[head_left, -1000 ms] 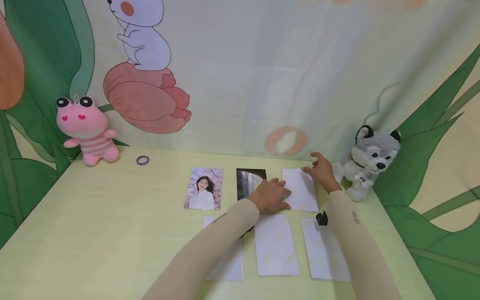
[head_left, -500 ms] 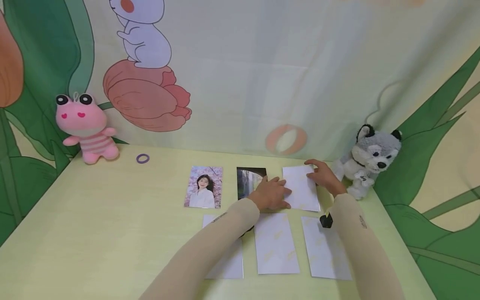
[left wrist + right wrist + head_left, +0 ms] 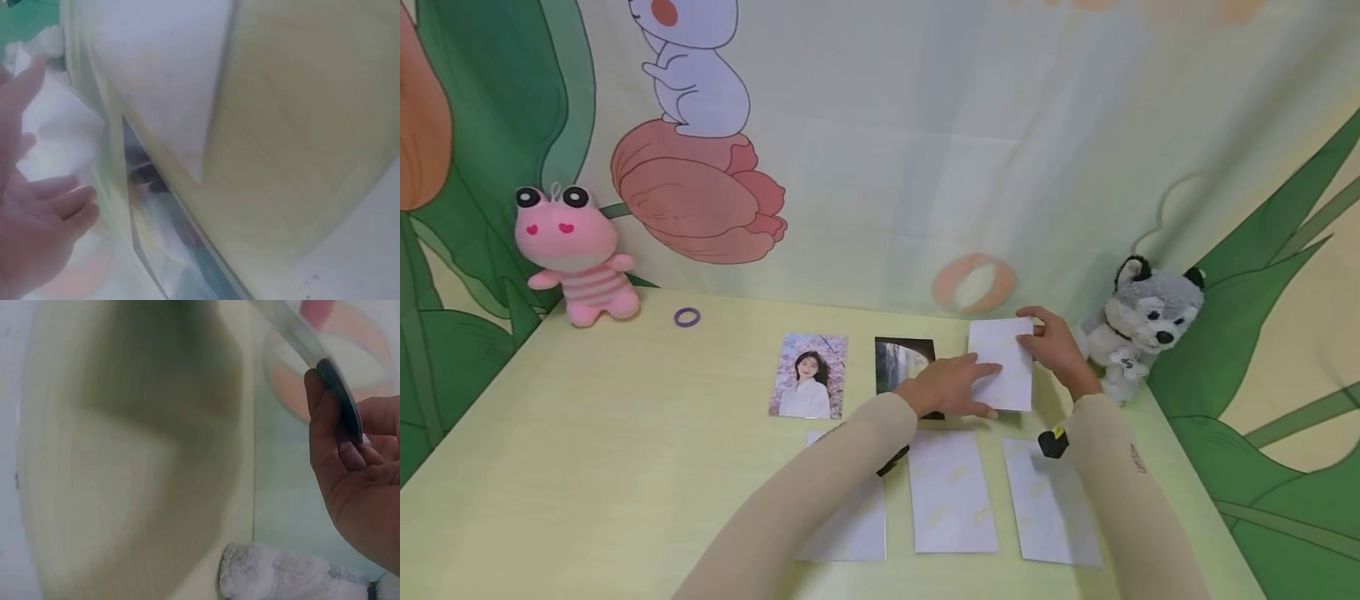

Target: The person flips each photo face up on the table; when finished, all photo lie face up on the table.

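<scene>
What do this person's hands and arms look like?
Both long beige sleeves bear small dark lettering. The left hand and right hand are bare. A small yellow-marked black block sits by the right sleeve; a black piece shows beside the left sleeve.

The left fingers hide part of the held card; left of them, the hand masks part of the dark photo. Lettering below the right fingers: I cannot read it.
</scene>
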`<state>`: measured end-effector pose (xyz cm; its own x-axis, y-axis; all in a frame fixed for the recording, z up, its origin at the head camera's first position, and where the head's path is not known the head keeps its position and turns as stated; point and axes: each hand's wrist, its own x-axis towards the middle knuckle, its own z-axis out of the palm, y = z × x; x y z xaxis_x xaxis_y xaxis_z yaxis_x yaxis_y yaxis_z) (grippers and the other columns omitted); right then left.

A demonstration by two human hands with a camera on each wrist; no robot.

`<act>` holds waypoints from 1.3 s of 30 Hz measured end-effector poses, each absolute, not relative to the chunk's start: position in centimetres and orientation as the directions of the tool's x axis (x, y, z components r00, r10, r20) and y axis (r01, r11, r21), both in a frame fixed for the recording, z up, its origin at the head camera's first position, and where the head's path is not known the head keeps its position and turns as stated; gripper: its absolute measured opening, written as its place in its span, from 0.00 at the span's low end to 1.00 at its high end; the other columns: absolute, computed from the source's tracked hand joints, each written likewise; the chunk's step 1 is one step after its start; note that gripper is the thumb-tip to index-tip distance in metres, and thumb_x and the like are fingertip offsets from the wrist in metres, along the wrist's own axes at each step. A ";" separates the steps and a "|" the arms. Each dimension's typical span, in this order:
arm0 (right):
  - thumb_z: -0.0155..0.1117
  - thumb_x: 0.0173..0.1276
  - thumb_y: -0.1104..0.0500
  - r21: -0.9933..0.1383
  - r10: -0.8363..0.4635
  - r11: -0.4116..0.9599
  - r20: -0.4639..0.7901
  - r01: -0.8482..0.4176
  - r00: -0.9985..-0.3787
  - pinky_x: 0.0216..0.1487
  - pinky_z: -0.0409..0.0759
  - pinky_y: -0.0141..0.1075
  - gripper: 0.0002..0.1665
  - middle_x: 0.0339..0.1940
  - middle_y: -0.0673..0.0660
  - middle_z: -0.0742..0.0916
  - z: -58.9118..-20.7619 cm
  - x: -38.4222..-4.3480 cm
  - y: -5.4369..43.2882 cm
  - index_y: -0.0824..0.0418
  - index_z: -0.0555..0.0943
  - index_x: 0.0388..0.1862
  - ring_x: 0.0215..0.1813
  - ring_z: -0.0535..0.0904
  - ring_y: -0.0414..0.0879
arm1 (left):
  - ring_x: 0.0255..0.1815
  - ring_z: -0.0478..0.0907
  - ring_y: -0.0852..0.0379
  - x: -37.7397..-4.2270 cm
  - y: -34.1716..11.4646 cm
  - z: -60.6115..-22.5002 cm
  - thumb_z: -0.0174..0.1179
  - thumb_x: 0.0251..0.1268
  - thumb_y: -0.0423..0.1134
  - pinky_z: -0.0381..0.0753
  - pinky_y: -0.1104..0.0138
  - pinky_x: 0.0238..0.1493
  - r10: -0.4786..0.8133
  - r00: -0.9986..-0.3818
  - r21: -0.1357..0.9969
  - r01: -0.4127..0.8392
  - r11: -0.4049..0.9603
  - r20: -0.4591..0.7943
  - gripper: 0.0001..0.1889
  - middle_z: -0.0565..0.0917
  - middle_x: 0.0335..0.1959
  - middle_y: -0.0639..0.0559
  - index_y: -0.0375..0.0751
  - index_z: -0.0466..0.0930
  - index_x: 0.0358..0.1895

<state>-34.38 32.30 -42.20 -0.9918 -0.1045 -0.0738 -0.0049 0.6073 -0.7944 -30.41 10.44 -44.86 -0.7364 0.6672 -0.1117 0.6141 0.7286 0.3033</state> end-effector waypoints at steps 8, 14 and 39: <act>0.53 0.77 0.64 -0.953 -0.034 0.288 -0.109 0.095 -0.993 0.40 0.82 0.29 0.28 0.44 0.50 0.85 -41.0 -34.0 31.8 0.62 0.64 0.73 0.38 0.84 0.33 | 0.51 0.78 0.52 -30.1 10.1 -44.4 0.63 0.62 0.65 0.78 0.62 0.51 0.678 -0.723 0.347 0.676 0.650 0.137 0.44 0.75 0.60 0.45 0.59 0.56 0.79; 0.56 0.75 0.65 -0.991 -0.025 -0.027 -0.130 0.131 -0.991 0.35 0.81 0.28 0.14 0.35 0.46 0.86 -40.9 -33.7 31.4 0.54 0.71 0.56 0.33 0.84 0.36 | 0.42 0.80 0.54 -29.9 10.2 -43.9 0.57 0.73 0.52 0.78 0.65 0.39 0.652 -0.722 0.386 0.684 0.619 0.233 0.34 0.79 0.57 0.48 0.63 0.55 0.79; 0.58 0.73 0.43 -0.979 -0.048 -0.162 -0.115 0.121 -0.992 0.36 0.84 0.29 0.21 0.28 0.52 0.85 -41.3 -32.8 28.7 0.50 0.60 0.51 0.29 0.85 0.41 | 0.16 0.69 0.58 -30.1 9.2 -43.8 0.51 0.69 0.24 0.64 0.73 0.22 0.583 -0.664 0.441 0.747 0.497 0.468 0.33 0.78 0.22 0.49 0.51 0.57 0.73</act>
<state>-32.78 28.70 -41.31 -0.9922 -0.0476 -0.1148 0.1211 -0.1624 -0.9793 -30.08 9.19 -43.84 -0.6641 0.5831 0.4679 0.7472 0.4968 0.4414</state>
